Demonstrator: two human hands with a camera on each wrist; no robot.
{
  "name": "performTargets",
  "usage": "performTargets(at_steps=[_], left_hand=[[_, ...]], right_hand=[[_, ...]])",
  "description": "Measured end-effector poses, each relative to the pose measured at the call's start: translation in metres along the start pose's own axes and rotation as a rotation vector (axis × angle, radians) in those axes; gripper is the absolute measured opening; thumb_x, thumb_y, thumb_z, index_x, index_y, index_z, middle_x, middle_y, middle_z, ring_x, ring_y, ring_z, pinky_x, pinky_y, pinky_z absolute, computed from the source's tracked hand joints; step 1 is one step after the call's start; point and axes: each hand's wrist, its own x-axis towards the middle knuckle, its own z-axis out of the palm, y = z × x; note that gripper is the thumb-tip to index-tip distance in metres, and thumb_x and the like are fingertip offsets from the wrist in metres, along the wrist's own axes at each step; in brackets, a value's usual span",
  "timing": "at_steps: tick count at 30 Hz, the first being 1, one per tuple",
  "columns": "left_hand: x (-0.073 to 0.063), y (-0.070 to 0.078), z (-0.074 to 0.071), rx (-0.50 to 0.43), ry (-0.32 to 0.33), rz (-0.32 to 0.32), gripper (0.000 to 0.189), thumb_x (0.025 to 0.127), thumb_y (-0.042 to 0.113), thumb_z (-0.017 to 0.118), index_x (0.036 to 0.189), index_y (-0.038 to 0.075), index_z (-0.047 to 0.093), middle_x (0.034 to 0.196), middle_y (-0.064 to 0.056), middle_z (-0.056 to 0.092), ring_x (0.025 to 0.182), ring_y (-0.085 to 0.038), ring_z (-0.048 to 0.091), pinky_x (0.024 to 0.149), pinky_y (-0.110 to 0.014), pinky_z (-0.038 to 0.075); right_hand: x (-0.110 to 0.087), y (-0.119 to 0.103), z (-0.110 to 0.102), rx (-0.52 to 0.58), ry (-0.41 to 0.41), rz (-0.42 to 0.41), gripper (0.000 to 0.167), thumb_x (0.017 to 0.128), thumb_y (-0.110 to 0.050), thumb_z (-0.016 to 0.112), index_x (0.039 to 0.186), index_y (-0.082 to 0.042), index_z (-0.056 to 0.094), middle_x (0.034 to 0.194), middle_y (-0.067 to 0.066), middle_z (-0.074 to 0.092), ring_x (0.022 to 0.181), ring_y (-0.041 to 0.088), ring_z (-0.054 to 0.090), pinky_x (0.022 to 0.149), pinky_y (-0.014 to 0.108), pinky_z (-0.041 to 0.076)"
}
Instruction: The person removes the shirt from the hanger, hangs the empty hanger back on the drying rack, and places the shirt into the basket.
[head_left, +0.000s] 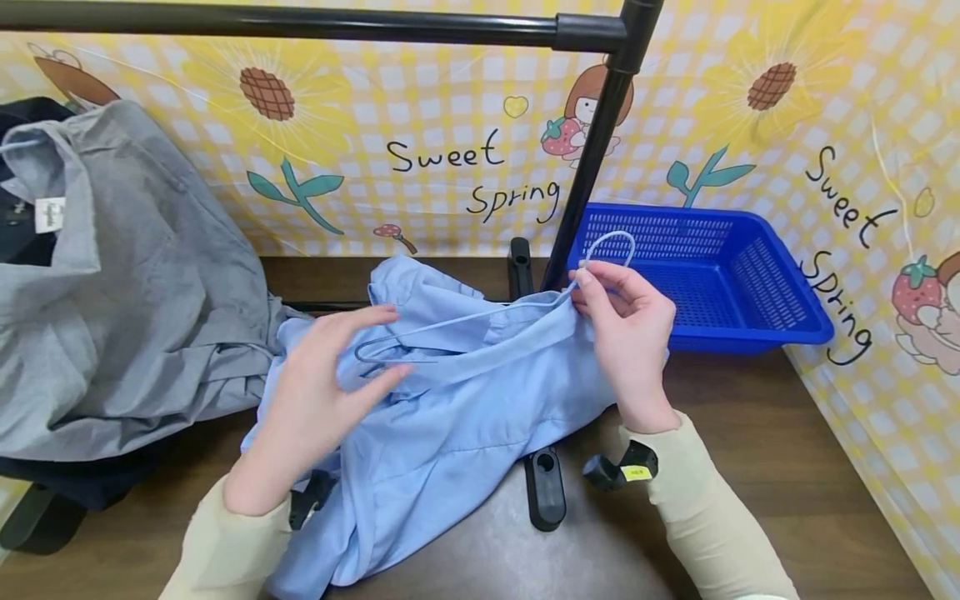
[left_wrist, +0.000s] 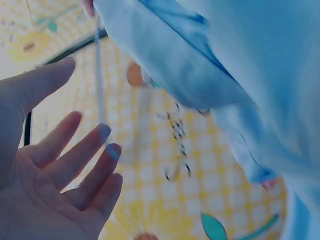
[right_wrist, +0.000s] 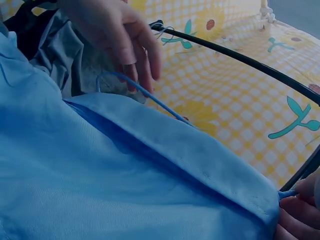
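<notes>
A light blue shirt (head_left: pixel 465 433) hangs below a pale blue wire hanger (head_left: pixel 465 315), its collar band lying along the hanger. My right hand (head_left: pixel 626 333) pinches the hanger near the base of its hook, together with the collar's edge. At the hanger's free left end, my left hand (head_left: pixel 318 392) is spread, thumb and fingers apart on either side of the loop. The left wrist view has the left palm (left_wrist: pixel 55 185) facing up with relaxed fingers, the blurred hanger passing by them. In the right wrist view the hanger's end (right_wrist: pixel 107 75) sticks out past the collar (right_wrist: pixel 175 150).
A grey shirt (head_left: pixel 142 317) over dark clothing hangs at the left. The black rack's top bar (head_left: pixel 300 23) and upright (head_left: pixel 592 158) stand ahead. A blue plastic basket (head_left: pixel 720 333) sits right of the upright. A black rack foot (head_left: pixel 546 492) lies below the shirt.
</notes>
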Motion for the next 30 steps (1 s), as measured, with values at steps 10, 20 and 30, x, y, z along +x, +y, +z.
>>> performTargets(at_steps=[10,20,30], left_hand=[[0.016,0.026,0.029,0.002,-0.105,0.054,0.042,0.093,0.018,0.077,0.134,0.013,0.068,0.131,0.0,0.066,0.122,-0.021,0.057,0.101,-0.044,0.045],[0.03,0.03,0.053,-0.023,-0.073,0.019,0.03,0.094,0.019,0.077,0.123,0.014,0.075,0.114,-0.001,0.073,0.091,-0.019,0.061,0.071,-0.033,0.05],[0.032,0.024,0.045,-0.004,-0.014,-0.001,0.015,0.094,0.018,0.077,0.108,0.016,0.082,0.092,0.005,0.073,0.062,-0.01,0.047,0.054,-0.03,0.041]], right_hand=[[-0.013,-0.004,0.019,0.016,-0.088,-0.078,0.02,0.094,-0.012,0.075,0.11,0.0,0.076,0.1,0.007,0.077,0.084,0.024,0.074,0.077,0.035,0.059],[-0.025,-0.005,0.033,0.009,-0.17,-0.116,0.02,0.094,-0.014,0.076,0.11,-0.003,0.077,0.096,0.005,0.077,0.082,0.022,0.074,0.078,0.035,0.059],[-0.033,-0.002,0.031,-0.111,-0.311,-0.09,0.024,0.092,-0.011,0.078,0.115,-0.006,0.077,0.106,0.003,0.076,0.093,0.014,0.072,0.082,0.034,0.058]])
